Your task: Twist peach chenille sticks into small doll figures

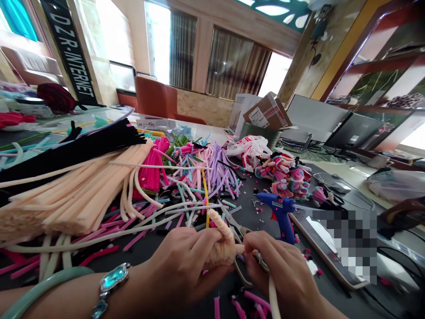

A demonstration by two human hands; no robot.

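My left hand is closed around a peach-coloured fuzzy piece wound from pipe cleaner, held just above the dark table. My right hand pinches the other end of that piece, and a loose peach pipe cleaner strand trails down from its fingers. A pair of scissors lies under and between the two hands. A blue glue gun stands just beyond my right hand.
Piles of peach pipe cleaners, black ones and pink, purple and green offcuts cover the dark table. A heap of finished colourful pieces and a tablet sit at the right. Cardboard boxes stand behind.
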